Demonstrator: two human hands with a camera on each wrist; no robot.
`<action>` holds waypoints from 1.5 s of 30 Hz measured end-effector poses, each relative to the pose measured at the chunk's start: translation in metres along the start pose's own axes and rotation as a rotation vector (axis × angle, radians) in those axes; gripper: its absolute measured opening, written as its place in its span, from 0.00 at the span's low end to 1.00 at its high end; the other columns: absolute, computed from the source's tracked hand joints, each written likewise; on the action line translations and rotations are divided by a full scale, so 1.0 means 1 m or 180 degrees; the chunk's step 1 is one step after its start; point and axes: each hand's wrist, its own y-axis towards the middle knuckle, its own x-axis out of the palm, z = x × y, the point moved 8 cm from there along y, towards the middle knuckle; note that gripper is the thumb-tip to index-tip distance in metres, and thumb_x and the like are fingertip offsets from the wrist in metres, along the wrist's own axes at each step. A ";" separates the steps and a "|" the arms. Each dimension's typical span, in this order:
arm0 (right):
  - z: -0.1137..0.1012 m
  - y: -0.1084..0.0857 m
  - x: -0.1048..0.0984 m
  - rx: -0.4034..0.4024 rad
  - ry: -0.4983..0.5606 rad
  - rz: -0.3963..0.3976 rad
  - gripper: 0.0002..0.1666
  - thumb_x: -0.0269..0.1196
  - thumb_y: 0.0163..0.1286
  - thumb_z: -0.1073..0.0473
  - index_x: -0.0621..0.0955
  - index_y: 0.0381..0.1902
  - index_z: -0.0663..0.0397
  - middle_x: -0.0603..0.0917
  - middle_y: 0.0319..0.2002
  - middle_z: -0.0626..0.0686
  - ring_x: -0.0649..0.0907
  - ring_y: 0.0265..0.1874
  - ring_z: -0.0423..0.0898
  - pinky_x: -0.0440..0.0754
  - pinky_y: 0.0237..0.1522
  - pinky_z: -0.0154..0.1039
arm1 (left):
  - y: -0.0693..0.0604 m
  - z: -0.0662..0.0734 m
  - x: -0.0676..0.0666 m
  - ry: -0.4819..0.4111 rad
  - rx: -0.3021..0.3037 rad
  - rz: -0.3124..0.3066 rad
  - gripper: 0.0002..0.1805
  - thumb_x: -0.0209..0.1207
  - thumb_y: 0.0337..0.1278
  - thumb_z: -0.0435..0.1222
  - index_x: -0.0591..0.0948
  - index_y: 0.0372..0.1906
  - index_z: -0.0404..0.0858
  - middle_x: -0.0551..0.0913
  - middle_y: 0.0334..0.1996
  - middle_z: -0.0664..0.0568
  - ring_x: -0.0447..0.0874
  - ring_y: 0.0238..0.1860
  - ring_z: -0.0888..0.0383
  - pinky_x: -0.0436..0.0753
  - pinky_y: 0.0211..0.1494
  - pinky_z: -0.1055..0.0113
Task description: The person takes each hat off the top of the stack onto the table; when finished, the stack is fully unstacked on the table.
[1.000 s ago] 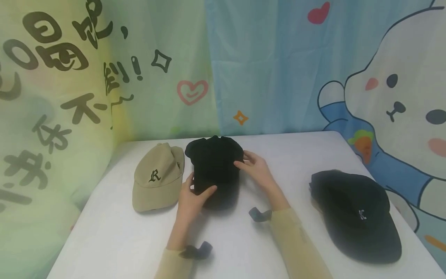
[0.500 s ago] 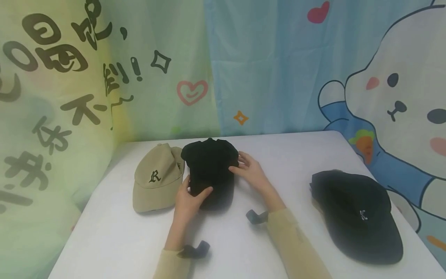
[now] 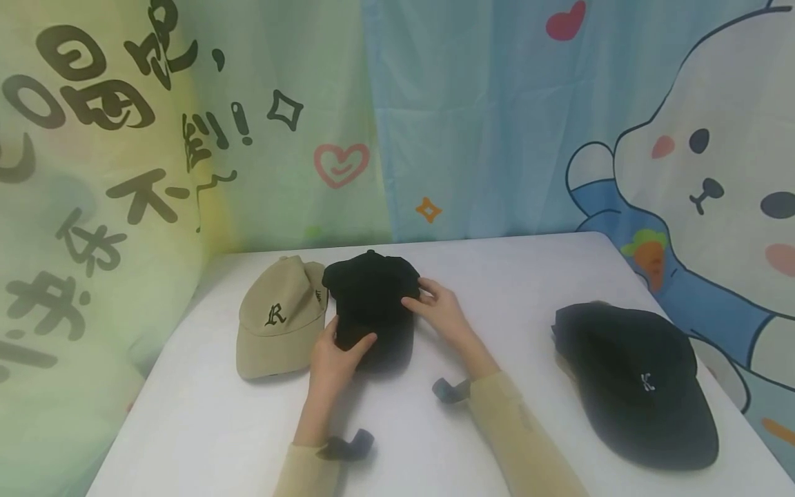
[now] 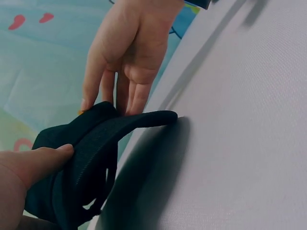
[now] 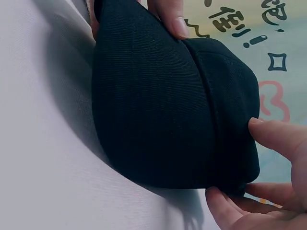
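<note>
One black fabric cap with a curved brim (image 3: 375, 297) is held between the left hand (image 3: 332, 359) and the right hand (image 3: 441, 310), over the far middle part of the white table (image 3: 211, 428). The brim is directed toward the person. At its left side the cap is gripped by the left hand, with the thumb laid near the seam between brim and crown. At the opposite side the crown is pinched by the right hand, with the thumb on its outer surface and the fingers at its lower edge. A shadow is cast beneath the brim; whether the table is touched by the cap cannot be told.

Just beside it, on the left, a khaki fabric cap marked with a black letter R (image 3: 282, 317) is placed. Well apart, at the right, a dark fabric cap marked with a white letter K (image 3: 640, 386) is positioned. The rear is covered by a printed pastel curtain (image 3: 466, 138).
</note>
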 end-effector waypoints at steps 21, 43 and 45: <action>0.006 0.002 0.009 -0.0030 -0.0306 0.0196 0.40 0.67 0.68 0.51 0.67 0.70 0.67 0.72 0.66 0.66 0.77 0.61 0.56 0.75 0.61 0.47 | 0.002 -0.001 0.002 0.0118 0.0061 0.0070 0.48 0.68 0.52 0.57 0.67 0.71 0.31 0.70 0.67 0.36 0.65 0.69 0.39 0.64 0.70 0.45; 0.011 0.003 0.021 0.0048 -0.0552 -0.0073 0.50 0.71 0.64 0.54 0.59 0.76 0.58 0.70 0.68 0.64 0.76 0.62 0.56 0.76 0.60 0.49 | 0.000 0.001 0.004 0.0302 0.0125 0.0089 0.46 0.67 0.55 0.56 0.68 0.69 0.29 0.68 0.68 0.35 0.63 0.69 0.38 0.64 0.69 0.43; 0.012 0.003 0.022 0.0040 -0.0620 -0.0096 0.50 0.71 0.64 0.53 0.59 0.76 0.58 0.70 0.68 0.64 0.77 0.61 0.56 0.75 0.61 0.49 | -0.001 0.001 0.004 0.0321 0.0132 0.0098 0.46 0.67 0.55 0.56 0.68 0.69 0.29 0.68 0.67 0.35 0.63 0.69 0.37 0.64 0.69 0.42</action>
